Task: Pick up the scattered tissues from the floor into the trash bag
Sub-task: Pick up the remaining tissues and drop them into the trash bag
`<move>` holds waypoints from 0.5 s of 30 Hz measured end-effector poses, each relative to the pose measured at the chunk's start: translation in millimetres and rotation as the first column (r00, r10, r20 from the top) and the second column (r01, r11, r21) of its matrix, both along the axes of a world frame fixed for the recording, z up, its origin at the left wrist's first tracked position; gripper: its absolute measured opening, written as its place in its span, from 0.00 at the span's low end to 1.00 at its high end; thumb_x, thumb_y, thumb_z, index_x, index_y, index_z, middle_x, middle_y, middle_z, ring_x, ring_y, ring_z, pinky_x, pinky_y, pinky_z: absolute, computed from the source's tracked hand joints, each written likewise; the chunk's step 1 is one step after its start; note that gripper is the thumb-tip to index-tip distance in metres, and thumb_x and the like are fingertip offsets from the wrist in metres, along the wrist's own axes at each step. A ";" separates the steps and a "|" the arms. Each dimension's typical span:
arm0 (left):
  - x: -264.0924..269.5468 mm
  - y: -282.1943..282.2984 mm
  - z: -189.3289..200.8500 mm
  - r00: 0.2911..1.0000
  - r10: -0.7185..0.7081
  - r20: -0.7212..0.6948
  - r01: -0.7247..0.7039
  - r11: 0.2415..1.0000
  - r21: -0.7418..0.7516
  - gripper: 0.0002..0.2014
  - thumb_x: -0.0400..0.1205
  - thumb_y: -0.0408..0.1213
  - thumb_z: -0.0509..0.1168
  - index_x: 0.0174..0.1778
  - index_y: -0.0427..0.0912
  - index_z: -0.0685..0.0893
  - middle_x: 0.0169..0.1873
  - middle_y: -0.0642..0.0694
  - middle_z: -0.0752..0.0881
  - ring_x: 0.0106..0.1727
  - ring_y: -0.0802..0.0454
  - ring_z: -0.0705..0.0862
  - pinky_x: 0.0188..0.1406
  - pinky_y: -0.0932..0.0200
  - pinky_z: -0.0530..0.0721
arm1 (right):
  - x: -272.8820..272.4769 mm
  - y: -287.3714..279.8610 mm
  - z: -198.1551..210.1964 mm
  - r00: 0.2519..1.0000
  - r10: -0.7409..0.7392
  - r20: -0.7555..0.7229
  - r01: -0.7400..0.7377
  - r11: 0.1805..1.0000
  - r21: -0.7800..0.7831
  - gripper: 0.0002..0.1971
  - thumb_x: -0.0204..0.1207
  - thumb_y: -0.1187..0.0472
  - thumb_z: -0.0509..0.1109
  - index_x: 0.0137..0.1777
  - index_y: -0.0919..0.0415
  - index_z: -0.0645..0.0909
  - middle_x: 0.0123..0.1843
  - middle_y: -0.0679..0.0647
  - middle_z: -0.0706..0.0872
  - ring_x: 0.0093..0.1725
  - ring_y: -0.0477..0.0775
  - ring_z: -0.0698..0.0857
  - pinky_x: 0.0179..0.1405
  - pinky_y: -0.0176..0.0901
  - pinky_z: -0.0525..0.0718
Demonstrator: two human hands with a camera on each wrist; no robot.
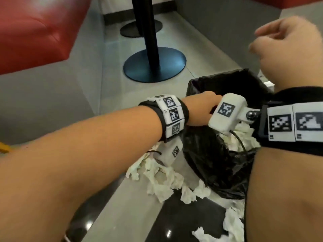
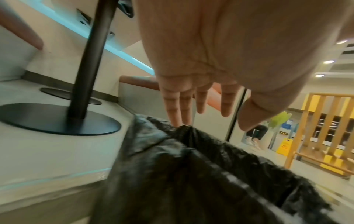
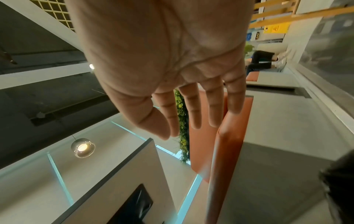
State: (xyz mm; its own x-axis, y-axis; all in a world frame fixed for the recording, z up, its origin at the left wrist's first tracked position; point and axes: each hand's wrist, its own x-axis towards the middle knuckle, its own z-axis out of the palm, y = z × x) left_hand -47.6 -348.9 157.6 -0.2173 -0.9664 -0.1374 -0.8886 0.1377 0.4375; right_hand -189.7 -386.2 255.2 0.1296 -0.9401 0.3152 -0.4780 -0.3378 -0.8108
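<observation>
The black trash bag (image 1: pixel 215 163) stands open on the floor with crumpled white tissues (image 1: pixel 244 135) inside. My left hand (image 1: pixel 201 107) reaches over its near-left rim. In the left wrist view that hand (image 2: pixel 201 106) has straight fingers; two fingertips (image 2: pixel 180 119) touch the raised edge of the bag (image 2: pixel 191 174), and the thumb stays apart. My right hand (image 1: pixel 279 46) hovers above and beyond the bag, and the right wrist view shows this hand (image 3: pixel 191 118) open-palmed and empty. More tissues (image 1: pixel 162 179) lie on the floor left of the bag, others (image 1: pixel 234 222) in front of it.
A black table pedestal (image 1: pixel 154 64) stands just beyond the bag, with a second base (image 1: pixel 140 28) behind it. A red seat cushion (image 1: pixel 35 32) overhangs at upper left. Farther off are a wooden slat partition (image 2: pixel 325 128), a yellow floor sign (image 2: pixel 285 147) and a person (image 2: pixel 256 133).
</observation>
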 end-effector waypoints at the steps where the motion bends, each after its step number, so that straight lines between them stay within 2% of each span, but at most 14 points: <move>1: 24.6 18.2 -3.8 0.998 -0.020 0.061 0.020 1.000 -0.010 0.16 0.76 0.40 0.65 0.60 0.45 0.79 0.55 0.46 0.84 0.51 0.49 0.83 0.53 0.54 0.84 | 11.4 -0.4 -6.2 0.999 0.046 0.002 -0.046 0.999 0.001 0.13 0.68 0.55 0.65 0.53 0.47 0.82 0.49 0.49 0.85 0.47 0.48 0.83 0.45 0.40 0.78; 3: 80.8 62.8 -16.3 0.981 0.033 0.192 -0.048 0.996 0.073 0.18 0.75 0.40 0.64 0.61 0.48 0.79 0.57 0.45 0.84 0.54 0.45 0.83 0.56 0.49 0.82 | 44.4 8.3 -15.0 0.990 0.139 0.025 -0.139 0.990 -0.016 0.11 0.70 0.57 0.65 0.50 0.46 0.82 0.47 0.49 0.86 0.45 0.49 0.84 0.45 0.41 0.81; 5: 131.3 107.3 -44.0 0.935 0.127 0.332 -0.188 0.969 0.160 0.18 0.76 0.38 0.64 0.62 0.49 0.80 0.61 0.45 0.83 0.58 0.44 0.82 0.59 0.50 0.80 | 87.8 21.8 -33.1 0.968 0.247 0.033 -0.246 0.969 -0.017 0.10 0.69 0.59 0.64 0.48 0.47 0.82 0.46 0.50 0.88 0.46 0.52 0.86 0.49 0.47 0.85; 6: 152.5 128.6 -59.0 0.919 0.162 0.360 -0.248 0.946 0.208 0.17 0.76 0.38 0.64 0.62 0.50 0.80 0.62 0.46 0.82 0.60 0.44 0.81 0.58 0.52 0.80 | 109.3 31.8 -46.7 0.950 0.311 0.015 -0.312 0.950 0.020 0.10 0.69 0.59 0.64 0.47 0.48 0.83 0.43 0.50 0.88 0.45 0.52 0.86 0.47 0.46 0.85; 8: 186.0 169.5 -93.0 0.886 0.213 0.411 -0.337 0.905 0.259 0.16 0.77 0.38 0.62 0.62 0.50 0.79 0.62 0.47 0.80 0.59 0.45 0.81 0.48 0.57 0.81 | 147.4 56.1 -87.4 0.880 0.461 -0.113 -0.446 0.884 0.137 0.08 0.71 0.61 0.65 0.46 0.49 0.83 0.41 0.47 0.85 0.43 0.50 0.83 0.42 0.40 0.80; 9: 196.1 184.7 -112.2 0.881 0.224 0.417 -0.352 0.899 0.261 0.16 0.77 0.37 0.62 0.62 0.50 0.79 0.60 0.47 0.80 0.59 0.45 0.81 0.45 0.58 0.80 | 159.5 70.1 -110.8 0.812 0.544 -0.211 -0.507 0.837 0.207 0.08 0.72 0.62 0.65 0.46 0.49 0.83 0.41 0.47 0.85 0.44 0.49 0.82 0.43 0.40 0.79; 12: 202.1 211.4 -178.2 0.897 0.190 0.398 -0.312 0.911 0.270 0.21 0.76 0.39 0.63 0.66 0.50 0.76 0.63 0.44 0.78 0.61 0.39 0.80 0.55 0.49 0.81 | 177.2 114.5 -183.2 0.542 0.728 -0.420 -0.590 0.685 0.427 0.09 0.72 0.61 0.66 0.47 0.47 0.83 0.47 0.47 0.85 0.51 0.52 0.84 0.54 0.43 0.81; 13: 198.2 213.5 -199.9 0.905 0.179 0.387 -0.296 0.917 0.268 0.25 0.75 0.41 0.64 0.70 0.51 0.72 0.68 0.43 0.75 0.64 0.38 0.78 0.58 0.47 0.80 | 177.9 125.1 -201.2 0.469 0.751 -0.465 -0.573 0.659 0.487 0.09 0.73 0.60 0.66 0.49 0.47 0.83 0.51 0.47 0.85 0.53 0.52 0.84 0.54 0.43 0.81; 15: 183.1 212.0 -234.3 0.921 0.172 0.351 -0.287 0.907 0.309 0.34 0.76 0.46 0.66 0.78 0.52 0.61 0.79 0.42 0.61 0.73 0.36 0.69 0.67 0.43 0.75 | 176.0 137.8 -225.8 0.381 0.768 -0.514 -0.532 0.637 0.558 0.11 0.74 0.59 0.66 0.53 0.47 0.83 0.57 0.48 0.84 0.56 0.52 0.83 0.56 0.44 0.81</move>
